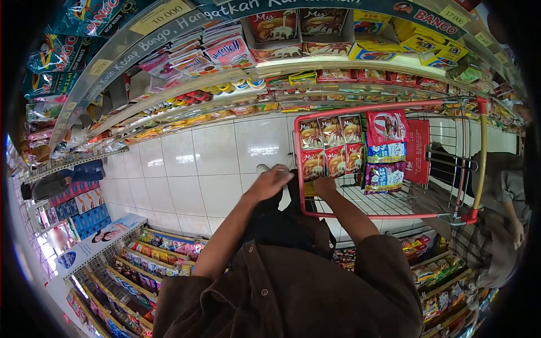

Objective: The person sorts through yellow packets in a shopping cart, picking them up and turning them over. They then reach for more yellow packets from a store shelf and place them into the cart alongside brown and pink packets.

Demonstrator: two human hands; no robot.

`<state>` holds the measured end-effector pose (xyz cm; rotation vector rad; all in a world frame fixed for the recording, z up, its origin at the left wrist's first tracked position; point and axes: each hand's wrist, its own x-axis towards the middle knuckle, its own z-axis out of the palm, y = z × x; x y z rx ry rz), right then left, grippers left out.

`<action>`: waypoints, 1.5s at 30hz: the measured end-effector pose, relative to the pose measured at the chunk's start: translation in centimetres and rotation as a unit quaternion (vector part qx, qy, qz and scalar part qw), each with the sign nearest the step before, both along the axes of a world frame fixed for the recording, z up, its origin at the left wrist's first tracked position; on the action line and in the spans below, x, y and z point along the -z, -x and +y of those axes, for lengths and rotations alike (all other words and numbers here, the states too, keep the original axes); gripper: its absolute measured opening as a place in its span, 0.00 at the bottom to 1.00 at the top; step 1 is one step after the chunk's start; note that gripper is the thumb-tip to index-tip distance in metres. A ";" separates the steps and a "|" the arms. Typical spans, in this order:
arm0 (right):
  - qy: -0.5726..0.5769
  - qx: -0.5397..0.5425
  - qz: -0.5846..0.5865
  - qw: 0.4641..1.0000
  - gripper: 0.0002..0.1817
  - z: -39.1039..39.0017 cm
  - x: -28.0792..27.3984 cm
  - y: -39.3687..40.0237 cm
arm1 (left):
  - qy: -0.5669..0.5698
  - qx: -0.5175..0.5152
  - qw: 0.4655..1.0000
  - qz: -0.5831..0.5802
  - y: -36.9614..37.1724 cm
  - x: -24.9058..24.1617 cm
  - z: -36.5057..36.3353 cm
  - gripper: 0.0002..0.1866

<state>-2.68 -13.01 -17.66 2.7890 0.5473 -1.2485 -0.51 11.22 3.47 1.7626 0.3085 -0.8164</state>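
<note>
My left hand is in the air just left of the shopping cart, with its fingers stretched toward the cart's near end and nothing seen in them. My right hand reaches over the red rim of the shopping cart, close below the brown-and-red "My" packets. Its fingers point down and are mostly hidden. Several of these packets lie in two neat rows. Beside them are a pink-red packet, a blue packet and a purple packet marked 25%. A bit of yellow shows by my right hand.
Store shelves run along the far side with Nutrijell packs, "My" boxes and Bango pouches. Low snack racks stand behind me. One person is at the cart's right end, another far left. Tiled floor lies between.
</note>
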 end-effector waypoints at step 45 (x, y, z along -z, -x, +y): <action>-0.110 0.190 -0.132 0.967 0.12 11.4 -21.0 9.5 | -0.216 -0.071 0.972 -0.052 8.3 1.7 12.6 0.27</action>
